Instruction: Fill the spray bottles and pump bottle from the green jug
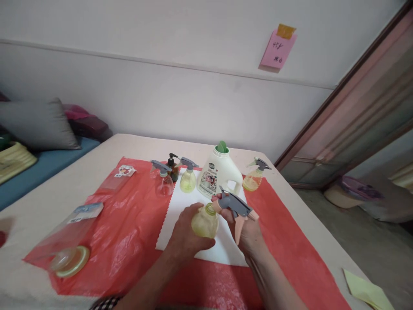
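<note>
Wrapped around a pale yellow-green spray bottle body (204, 224) is my left hand (185, 234), holding it over the white sheet with its neck upward. My right hand (248, 237) grips a grey and peach trigger spray head (235, 204), tilted beside the bottle's neck. Whether the head touches the neck, I cannot tell. Just beyond my hands stands a large white jug (219, 172) with a green spout and a printed label. Behind my left hand are a clear spray bottle (164, 185) and a yellowish spray bottle (187, 180), both with grey heads.
A brown pump bottle (173, 170) stands behind the two left spray bottles. Another spray bottle (253, 180) is right of the jug. White sheet (176, 215) lies on red plastic (138, 232). At left are clear packaging (77, 226) and a round lidded dish (72, 261).
</note>
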`<state>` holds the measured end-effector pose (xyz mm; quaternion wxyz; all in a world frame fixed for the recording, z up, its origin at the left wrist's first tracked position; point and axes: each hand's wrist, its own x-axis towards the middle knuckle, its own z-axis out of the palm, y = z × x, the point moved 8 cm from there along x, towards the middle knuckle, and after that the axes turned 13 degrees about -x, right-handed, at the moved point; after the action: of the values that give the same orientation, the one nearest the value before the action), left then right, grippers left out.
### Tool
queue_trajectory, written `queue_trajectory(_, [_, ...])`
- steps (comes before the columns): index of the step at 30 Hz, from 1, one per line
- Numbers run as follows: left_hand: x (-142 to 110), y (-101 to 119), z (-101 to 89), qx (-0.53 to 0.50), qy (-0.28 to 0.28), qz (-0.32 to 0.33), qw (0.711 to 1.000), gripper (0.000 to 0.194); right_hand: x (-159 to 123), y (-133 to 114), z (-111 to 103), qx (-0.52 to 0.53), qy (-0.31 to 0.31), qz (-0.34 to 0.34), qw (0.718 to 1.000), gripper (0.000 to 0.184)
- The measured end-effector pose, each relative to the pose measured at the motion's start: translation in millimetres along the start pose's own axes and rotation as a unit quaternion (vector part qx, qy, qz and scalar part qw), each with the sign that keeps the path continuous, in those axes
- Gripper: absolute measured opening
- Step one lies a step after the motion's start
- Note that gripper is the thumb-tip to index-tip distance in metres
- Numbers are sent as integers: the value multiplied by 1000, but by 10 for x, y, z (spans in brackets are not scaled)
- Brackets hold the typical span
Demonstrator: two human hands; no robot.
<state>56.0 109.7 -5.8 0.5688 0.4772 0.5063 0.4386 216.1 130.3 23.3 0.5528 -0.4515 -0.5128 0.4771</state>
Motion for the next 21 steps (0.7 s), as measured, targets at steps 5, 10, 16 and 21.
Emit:
queue_trajectory(5, [-14, 49, 43, 57, -8, 30, 998, 82, -65, -152, -146, -25, 49, -35, 998, 37])
queue_trajectory(10, [-4, 63, -4, 93, 4, 61, 994, 77, -105, -346, -327, -70, 106, -66, 990, 31])
queue_trajectory(16, [-11, 37, 40, 94, -18, 83, 992, 74, -22, -134, -23, -108, -20, -14, 994, 33])
queue_trajectory(21, [-34, 48, 78, 71, -26, 59, 995, 77, 24, 15, -12, 2, -16, 7, 1000, 33])
